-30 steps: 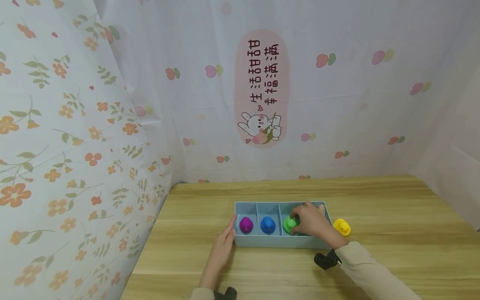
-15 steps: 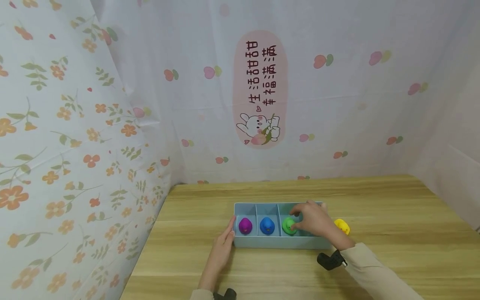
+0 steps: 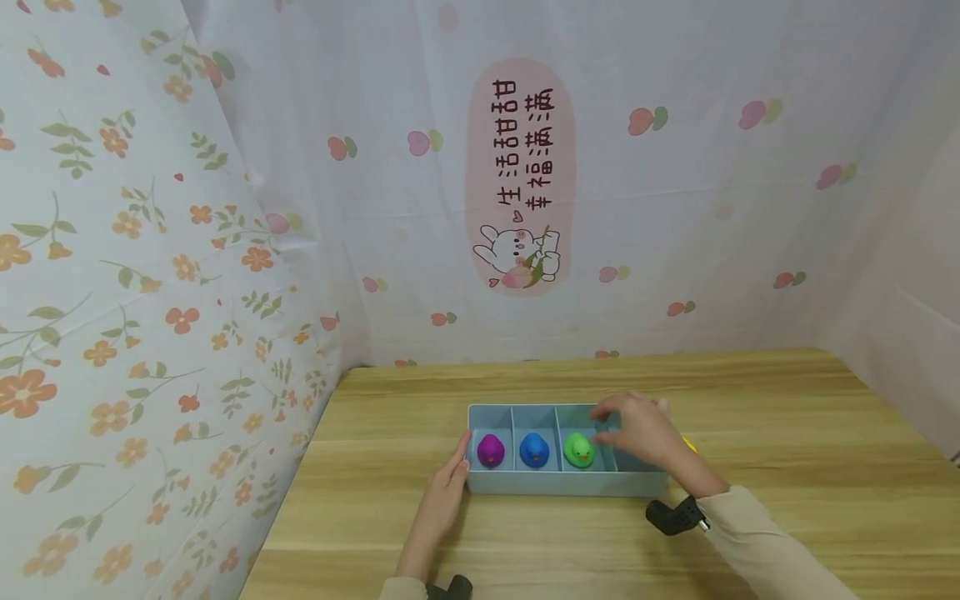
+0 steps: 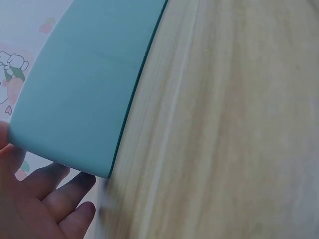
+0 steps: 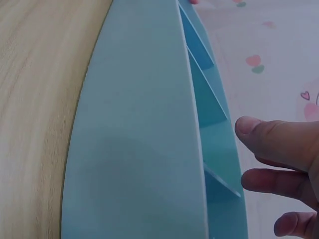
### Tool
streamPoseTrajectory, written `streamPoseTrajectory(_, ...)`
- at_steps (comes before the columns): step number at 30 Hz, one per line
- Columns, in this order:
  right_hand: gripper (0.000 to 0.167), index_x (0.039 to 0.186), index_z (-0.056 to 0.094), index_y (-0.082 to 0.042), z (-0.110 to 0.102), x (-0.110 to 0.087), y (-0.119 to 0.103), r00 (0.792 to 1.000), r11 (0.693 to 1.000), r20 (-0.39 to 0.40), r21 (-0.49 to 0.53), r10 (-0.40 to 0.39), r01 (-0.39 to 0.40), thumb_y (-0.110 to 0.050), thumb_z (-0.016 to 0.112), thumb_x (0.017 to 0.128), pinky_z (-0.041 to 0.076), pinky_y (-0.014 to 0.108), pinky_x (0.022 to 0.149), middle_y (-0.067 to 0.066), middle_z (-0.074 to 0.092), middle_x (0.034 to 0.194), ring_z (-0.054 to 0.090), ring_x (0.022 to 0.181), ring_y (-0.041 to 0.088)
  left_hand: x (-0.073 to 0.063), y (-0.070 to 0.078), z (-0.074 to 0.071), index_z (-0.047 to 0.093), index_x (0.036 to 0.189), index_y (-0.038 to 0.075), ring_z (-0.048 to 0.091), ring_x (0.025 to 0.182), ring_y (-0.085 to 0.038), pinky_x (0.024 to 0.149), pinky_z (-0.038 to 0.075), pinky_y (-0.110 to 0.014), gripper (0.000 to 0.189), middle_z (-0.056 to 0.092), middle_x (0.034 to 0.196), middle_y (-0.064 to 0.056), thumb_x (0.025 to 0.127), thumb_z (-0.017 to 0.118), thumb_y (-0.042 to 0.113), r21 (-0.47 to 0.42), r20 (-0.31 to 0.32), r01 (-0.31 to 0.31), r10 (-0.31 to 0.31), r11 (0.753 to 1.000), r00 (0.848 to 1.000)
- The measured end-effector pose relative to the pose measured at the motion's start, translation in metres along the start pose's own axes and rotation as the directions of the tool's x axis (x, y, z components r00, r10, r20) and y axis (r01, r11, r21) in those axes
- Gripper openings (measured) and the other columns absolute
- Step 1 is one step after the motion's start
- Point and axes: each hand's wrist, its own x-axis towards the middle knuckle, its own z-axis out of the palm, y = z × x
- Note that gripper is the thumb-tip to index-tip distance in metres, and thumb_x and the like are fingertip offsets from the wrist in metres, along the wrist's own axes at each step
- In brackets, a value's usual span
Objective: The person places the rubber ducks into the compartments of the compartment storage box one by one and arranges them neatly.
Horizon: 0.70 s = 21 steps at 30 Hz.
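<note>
My left hand [image 3: 442,496] lies against the left end of a light blue four-part box [image 3: 525,483], fingers along the end wall and thumb at the front corner; the left wrist view shows the hand [image 4: 45,199] at that end. My right hand [image 3: 637,429] hovers over the box's right part, thumb and fingers apart with nothing between them. A green rubber duck [image 3: 578,451] sits in the third compartment, just left of those fingertips. A blue duck [image 3: 534,451] and a purple duck [image 3: 491,451] occupy the two compartments further left. Most of a yellow duck [image 3: 689,444] is hidden behind my right wrist.
The box stands on a wood-grain table [image 3: 390,450]. Behind the table hangs a white printed cloth [image 3: 405,217], and a floral cloth [image 3: 187,333] runs along the left side. Thin dividers separate the box's compartments.
My right hand has let go of the green duck and drawn back to the right, its fingers spreading. The yellow duck is now mostly covered by the wrist. My left hand stays put.
</note>
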Motion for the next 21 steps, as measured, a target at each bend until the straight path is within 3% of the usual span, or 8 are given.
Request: streamPoseTrajectory(21,0.026,0.096,0.075,-0.016,-0.025,-0.013,0.028,0.996,0.998,-0.07,0.027,0.05,-0.048,-0.025,0.082,0.073,0.015,0.038,0.064,-0.003,0.072,0.088,0.056,0.095,0.03,0.001,-0.001,0.0,0.033,0.15,0.021,0.035,0.138,-0.034,0.114,0.026,-0.056,0.045,0.034,0.152,-0.006,0.104,0.032,0.021,0.012,0.01,-0.004,0.003,1.0,1.0)
